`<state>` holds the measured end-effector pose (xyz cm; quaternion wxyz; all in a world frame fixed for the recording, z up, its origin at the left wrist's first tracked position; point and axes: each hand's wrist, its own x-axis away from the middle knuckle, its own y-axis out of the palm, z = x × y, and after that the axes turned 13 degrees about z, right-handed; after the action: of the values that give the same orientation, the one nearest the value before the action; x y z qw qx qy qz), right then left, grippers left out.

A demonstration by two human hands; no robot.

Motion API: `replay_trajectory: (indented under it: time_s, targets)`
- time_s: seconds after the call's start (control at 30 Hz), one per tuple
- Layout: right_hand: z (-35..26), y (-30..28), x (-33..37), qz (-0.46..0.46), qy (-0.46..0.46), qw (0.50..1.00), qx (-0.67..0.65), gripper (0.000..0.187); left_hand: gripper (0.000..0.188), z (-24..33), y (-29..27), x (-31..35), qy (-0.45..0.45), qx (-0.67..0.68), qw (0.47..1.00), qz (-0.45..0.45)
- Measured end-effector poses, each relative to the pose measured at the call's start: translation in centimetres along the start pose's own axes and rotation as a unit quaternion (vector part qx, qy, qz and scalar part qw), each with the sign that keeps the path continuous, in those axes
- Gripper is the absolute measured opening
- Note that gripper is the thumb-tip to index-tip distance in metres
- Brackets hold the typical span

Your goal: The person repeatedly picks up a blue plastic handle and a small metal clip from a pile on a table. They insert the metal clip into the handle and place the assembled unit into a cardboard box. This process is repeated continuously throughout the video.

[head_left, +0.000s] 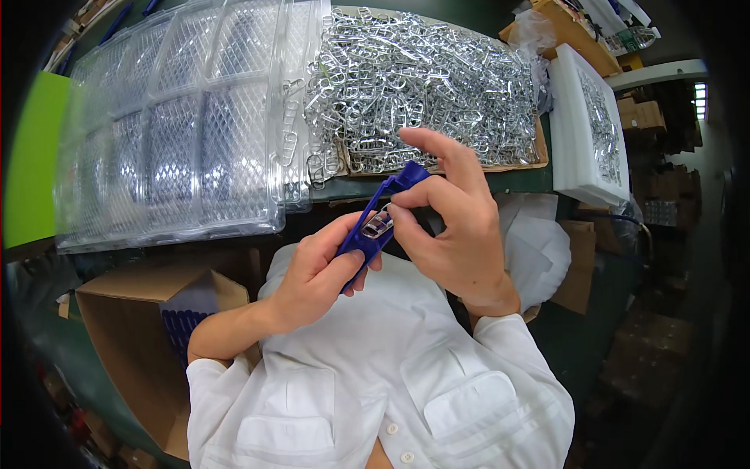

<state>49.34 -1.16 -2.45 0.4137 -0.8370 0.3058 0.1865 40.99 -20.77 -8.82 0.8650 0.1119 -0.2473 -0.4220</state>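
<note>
A long dark blue plastic holder (367, 245) with an open slot is tilted in front of my chest. My left hand (311, 266) is closed round its lower part, thumb on top and fingers underneath. In the slot sits a small shiny bent-metal clip (377, 225). The thumb and index finger of my right hand (461, 227) pinch together at the clip's upper end, while another finger points up and away. Just beyond my hands, a big heap of similar loose silvery metal clips (422, 86) fills a shallow cardboard tray (539, 144).
Stacked clear plastic compartment trays (176, 141) lie at the left, beside a bright green panel (33, 164). An open cardboard box (129, 328) at lower left holds blue pieces (183, 328). At right stands a white foam box (582, 125) with metal clips.
</note>
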Motion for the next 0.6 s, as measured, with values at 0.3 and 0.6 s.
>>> replay_trajectory:
  time_s: [0.3,0.6]
  targets:
    - [0.9,2.1,0.8,-0.012,-0.051,0.998,0.033,0.02,0.036,-0.7,-0.3,-0.9,0.052,-0.071,0.995,0.035]
    - [0.0,2.6,1.8,0.076,0.148,0.986,-0.032,0.034,0.018,-1.6,-0.4,-2.4,0.189,-0.244,0.944,0.118]
